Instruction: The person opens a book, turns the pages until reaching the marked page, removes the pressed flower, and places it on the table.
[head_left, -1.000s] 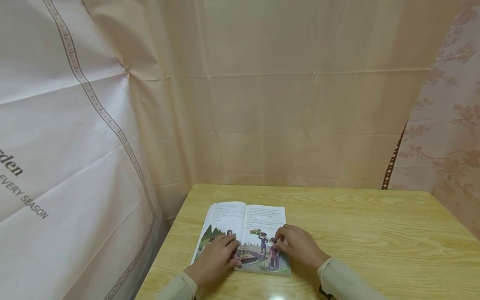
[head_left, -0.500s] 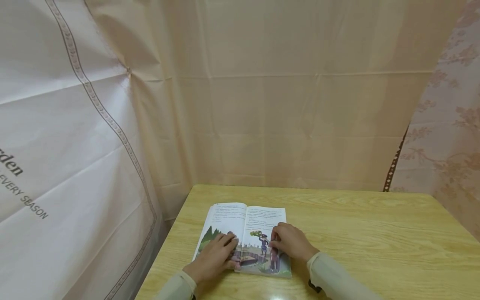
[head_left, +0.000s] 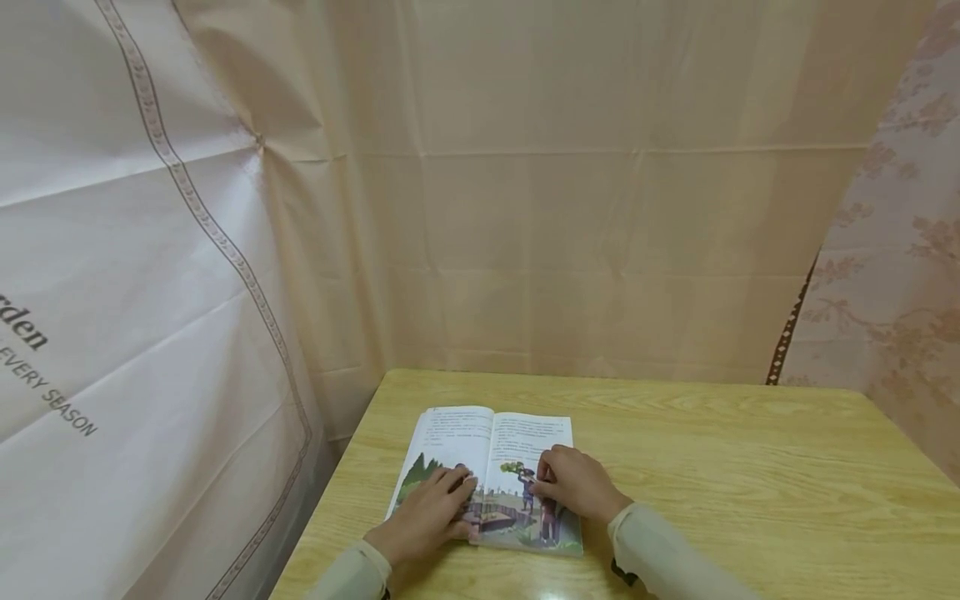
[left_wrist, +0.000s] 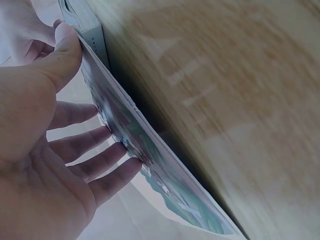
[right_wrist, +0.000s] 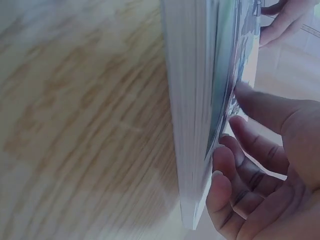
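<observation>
Since a second ago the right hand (head_left: 576, 483) has slid inward across the right page toward the spine, fingers loosely curled on the paper. Beside it, the left hand (head_left: 429, 511) lies flat, pinning the left page so the illustrated book (head_left: 491, 450) stays spread open on the wooden table (head_left: 750, 467).

A light wooden table (head_left: 712, 467) stands against beige curtains (head_left: 585, 208) and a floral cloth (head_left: 900, 250).

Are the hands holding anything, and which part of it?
Nothing is lifted. The left hand rests flat on the left page of the open book, and the right hand rests on the right page.
</observation>
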